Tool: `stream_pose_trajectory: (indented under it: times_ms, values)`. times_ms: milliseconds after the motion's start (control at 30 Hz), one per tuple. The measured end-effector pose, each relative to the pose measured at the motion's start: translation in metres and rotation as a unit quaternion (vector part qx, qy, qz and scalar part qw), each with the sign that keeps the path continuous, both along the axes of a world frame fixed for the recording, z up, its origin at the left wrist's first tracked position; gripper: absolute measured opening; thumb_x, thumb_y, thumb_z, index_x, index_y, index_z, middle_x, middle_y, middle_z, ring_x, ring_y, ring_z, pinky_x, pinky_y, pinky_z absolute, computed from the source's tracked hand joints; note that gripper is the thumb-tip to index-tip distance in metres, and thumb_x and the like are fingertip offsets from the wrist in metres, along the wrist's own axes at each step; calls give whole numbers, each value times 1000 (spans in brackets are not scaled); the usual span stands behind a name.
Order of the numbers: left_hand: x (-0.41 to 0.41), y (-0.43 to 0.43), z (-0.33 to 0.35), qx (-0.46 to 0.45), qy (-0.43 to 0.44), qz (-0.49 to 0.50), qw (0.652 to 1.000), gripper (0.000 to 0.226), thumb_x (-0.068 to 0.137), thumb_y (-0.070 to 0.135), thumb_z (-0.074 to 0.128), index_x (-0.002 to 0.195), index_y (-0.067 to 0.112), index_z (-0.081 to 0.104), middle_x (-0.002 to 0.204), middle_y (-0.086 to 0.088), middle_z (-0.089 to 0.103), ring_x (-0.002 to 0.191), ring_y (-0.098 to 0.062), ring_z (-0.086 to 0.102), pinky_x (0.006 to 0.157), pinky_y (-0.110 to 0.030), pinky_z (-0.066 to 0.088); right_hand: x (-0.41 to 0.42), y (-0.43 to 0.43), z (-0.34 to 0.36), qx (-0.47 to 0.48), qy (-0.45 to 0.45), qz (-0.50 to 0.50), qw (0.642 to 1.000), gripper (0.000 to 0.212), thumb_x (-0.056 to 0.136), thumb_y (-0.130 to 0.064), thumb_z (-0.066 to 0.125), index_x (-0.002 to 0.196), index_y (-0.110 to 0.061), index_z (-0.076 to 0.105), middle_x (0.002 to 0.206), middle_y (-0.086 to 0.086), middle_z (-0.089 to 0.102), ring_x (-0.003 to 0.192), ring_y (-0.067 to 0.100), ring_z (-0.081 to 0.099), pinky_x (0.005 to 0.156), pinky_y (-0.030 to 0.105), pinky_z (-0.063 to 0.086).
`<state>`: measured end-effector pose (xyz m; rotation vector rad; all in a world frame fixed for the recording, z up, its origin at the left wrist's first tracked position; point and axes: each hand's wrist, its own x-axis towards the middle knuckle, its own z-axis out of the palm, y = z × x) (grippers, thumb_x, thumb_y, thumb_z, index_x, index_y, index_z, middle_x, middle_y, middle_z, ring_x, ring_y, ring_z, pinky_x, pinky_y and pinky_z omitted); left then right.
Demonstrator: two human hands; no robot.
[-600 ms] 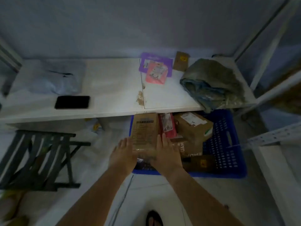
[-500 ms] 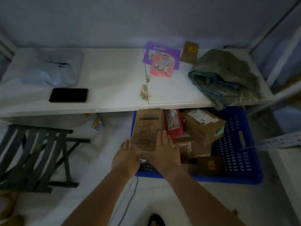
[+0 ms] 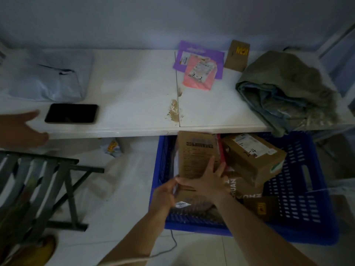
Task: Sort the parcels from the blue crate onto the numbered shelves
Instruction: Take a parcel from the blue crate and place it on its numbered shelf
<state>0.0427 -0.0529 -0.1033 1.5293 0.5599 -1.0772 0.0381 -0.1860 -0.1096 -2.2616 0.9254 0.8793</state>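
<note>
Lower centre of frame: left hand [image 3: 164, 194] curls its fingers round the lower left edge of a flat brown parcel [image 3: 196, 154]. Right hand [image 3: 208, 184] lies flat on the parcel's lower front, fingers straight and spread, thumb stretched across. Parcel stands upright over the left end of the blue crate [image 3: 299, 191], top just under the shelf edge. Its lower end is hidden behind the hands and its print is too blurred to read.

Crate's far side is hidden under the white shelf [image 3: 134, 93]. Inside it are a tilted labelled box [image 3: 251, 156] and a red parcel [image 3: 221, 153], mostly hidden between that box and the held parcel.

Left edge, mid-height: a blurred hand [image 3: 21, 129], cut off by the frame; cannot tell whose.

Shelf top holds:
- a black phone [image 3: 71, 113]
- a pale blue bag [image 3: 48, 77], upper left
- a purple mailer [image 3: 197, 52] with a pink mailer [image 3: 199, 76] overlapping it
- a small brown box [image 3: 237, 55] just beside them
- an olive bundle [image 3: 284, 93] at right, overhanging the front edge
- a brown stain [image 3: 173, 111] by the shelf seam

Lower left: dark slatted rack [image 3: 38, 185] on a pale tiled floor, thin cable [image 3: 173, 244] near bottom centre. Dim light, plain pale wall behind.
</note>
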Motion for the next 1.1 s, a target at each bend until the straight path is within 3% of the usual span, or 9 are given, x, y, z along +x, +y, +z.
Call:
stream_pose_trajectory:
  times_ms: [100, 267, 367, 433, 533, 733, 900, 1000, 1100]
  values:
    - [-5, -32, 17, -22, -51, -112, 992, 73, 80, -31, 27, 144, 4, 31, 143, -12, 41, 130, -22, 42, 70, -2, 45, -16, -48, 15, 97, -7, -147, 984, 146, 45, -69, 79, 145, -36, -21, 155, 10, 1, 139, 38, 16, 112, 50, 27]
    - [-15, -53, 31, -55, -103, -13, 993, 39, 87, -17, 43, 105, 11, 63, 90, 9, 70, 86, -6, 68, 57, -13, 53, -62, -103, 45, 214, -87, -263, 937, 115, 54, -38, 87, 148, -30, 21, 146, 1, 36, 127, 26, 39, 104, 38, 35]
    - [-8, -44, 31, 79, -131, -42, 987, 36, 94, 13, 50, 129, 17, 49, 125, -6, 60, 108, -20, 61, 86, -33, 55, -88, -121, 62, 280, -112, -329, 895, 107, 49, -37, 82, 145, -25, 35, 140, 2, 48, 123, 24, 47, 106, 39, 38]
    - [-10, -35, 42, 99, -61, -14, 993, 62, 92, 32, 56, 145, 17, 27, 147, -13, 36, 131, -32, 40, 98, -42, 43, -101, -131, 77, 362, -120, -378, 843, 92, 57, -34, 77, 141, -32, 39, 132, 0, 57, 117, 24, 55, 94, 45, 50]
    - [-17, -29, 67, -22, 40, 9, 999, 63, 78, 46, 68, 128, 33, 32, 125, -6, 51, 112, -29, 53, 82, -43, 49, -112, -144, 95, 426, -149, -393, 801, 82, 64, -30, 74, 138, -40, 41, 126, -4, 63, 115, 24, 59, 82, 44, 55]
    - [-37, -26, 101, -54, -109, 1, 993, 47, 77, 24, 74, 113, 23, 43, 107, 6, 55, 91, -12, 61, 64, -23, 54, -127, -149, 152, 406, -159, -352, 828, 110, 52, -39, 87, 144, -42, 27, 132, -6, 54, 119, 23, 52, 97, 47, 48]
    - [-52, -17, 165, -47, -251, -74, 964, 74, 55, 41, 80, 115, 30, 40, 110, 8, 58, 89, -8, 65, 64, -17, 53, -169, -127, 223, 328, -233, -326, 855, 74, 70, -45, 69, 135, -48, 35, 96, -34, 66, 86, -3, 65, 80, 31, 59]
    - [-66, -18, 224, -72, -336, -114, 932, 71, 52, 43, 81, 110, 38, 40, 104, 9, 61, 84, 11, 65, 59, -6, 51, -199, -114, 284, 277, -348, -326, 834, 68, 66, -48, 65, 132, -43, 46, 112, -26, 66, 97, -1, 65, 90, 35, 56]
    - [-86, -16, 293, -123, -372, -108, 914, 79, 48, 38, 80, 113, 38, 35, 107, 14, 55, 83, -2, 68, 60, -14, 54, -226, -99, 354, 231, -442, -298, 814, 67, 70, -52, 59, 136, -45, 43, 123, -19, 63, 113, 5, 59, 99, 36, 49]
